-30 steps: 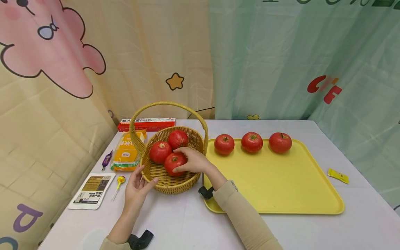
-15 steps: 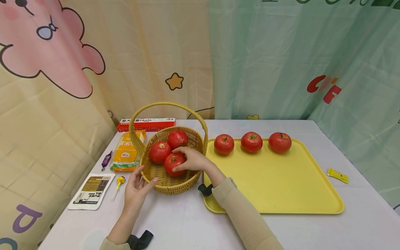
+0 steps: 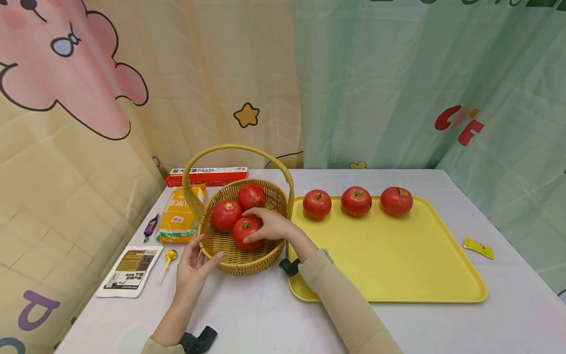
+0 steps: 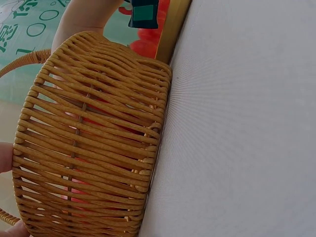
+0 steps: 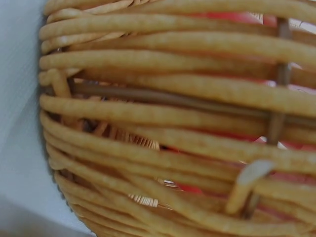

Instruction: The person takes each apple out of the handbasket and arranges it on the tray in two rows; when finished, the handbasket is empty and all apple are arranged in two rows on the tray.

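In the head view a round wicker basket (image 3: 247, 268) with a tall handle stands on the table, holding three red apples. My right hand (image 3: 271, 227) reaches inside and grips the front apple (image 3: 245, 233), thumb on its near side and fingers over the far side. Behind it lie the left apple (image 3: 226, 216) and the back apple (image 3: 251, 197). My left hand (image 3: 191, 265) touches the basket's front-left rim with relaxed fingers and the thumb spread. The left wrist view shows its fingertips (image 4: 6, 157) at the rim. Only basket weave (image 5: 163, 113) fills the right wrist view, hiding the right hand.
A yellow tray (image 3: 389, 260) lies to the right, with three red apples (image 3: 356, 201) along its far edge. Left of the basket are an orange food bag (image 3: 179, 216), a red pasta box (image 3: 208, 178), a purple candy (image 3: 151, 227), a lollipop (image 3: 170, 255) and a white packet (image 3: 130, 271).
Almost nothing differs. My right hand and forearm have shifted very slightly left, the hand still on the front apple. The left hand and basket stay in place.
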### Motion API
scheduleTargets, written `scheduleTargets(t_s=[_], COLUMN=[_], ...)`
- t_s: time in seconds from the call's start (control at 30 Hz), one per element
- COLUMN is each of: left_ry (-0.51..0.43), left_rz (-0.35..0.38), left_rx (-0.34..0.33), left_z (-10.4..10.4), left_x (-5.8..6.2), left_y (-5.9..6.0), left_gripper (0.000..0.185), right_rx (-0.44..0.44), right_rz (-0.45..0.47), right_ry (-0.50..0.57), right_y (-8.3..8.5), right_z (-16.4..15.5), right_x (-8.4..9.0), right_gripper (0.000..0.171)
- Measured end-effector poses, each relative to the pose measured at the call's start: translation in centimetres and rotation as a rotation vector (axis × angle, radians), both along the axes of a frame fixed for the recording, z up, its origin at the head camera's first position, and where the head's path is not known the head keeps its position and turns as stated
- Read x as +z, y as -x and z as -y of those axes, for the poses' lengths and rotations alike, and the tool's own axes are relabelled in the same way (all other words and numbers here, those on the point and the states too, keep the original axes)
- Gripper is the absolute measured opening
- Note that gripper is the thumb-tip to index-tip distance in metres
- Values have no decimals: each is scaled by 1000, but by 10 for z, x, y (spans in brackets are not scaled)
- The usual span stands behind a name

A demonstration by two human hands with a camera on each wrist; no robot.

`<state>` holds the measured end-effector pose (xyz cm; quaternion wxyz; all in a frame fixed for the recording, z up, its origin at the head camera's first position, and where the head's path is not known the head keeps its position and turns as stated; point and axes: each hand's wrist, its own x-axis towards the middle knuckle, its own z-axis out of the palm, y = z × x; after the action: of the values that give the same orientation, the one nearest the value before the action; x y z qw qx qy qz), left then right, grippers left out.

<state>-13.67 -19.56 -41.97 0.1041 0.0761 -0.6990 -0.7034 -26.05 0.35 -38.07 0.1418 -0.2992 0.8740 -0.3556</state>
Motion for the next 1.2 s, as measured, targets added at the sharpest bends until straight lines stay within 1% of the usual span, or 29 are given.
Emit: scheduleTargets(t_s=[0.43, 0.87, 1.2], left_ry=[8, 6, 1], left_rz=[-5, -13, 8], left_rx=[1, 9, 17], left_z=[0, -2, -1], left_x=[0, 1, 0], left_y=[0, 0, 1], left_gripper=[67, 67, 67], right_rx=[17, 28, 18], right_rz=[20, 3, -23], right_ry=[1, -5, -23], right_y=[2, 5, -1], right_z=[3, 4, 4], right_x=[0, -5, -2], right_gripper=[67, 67, 68])
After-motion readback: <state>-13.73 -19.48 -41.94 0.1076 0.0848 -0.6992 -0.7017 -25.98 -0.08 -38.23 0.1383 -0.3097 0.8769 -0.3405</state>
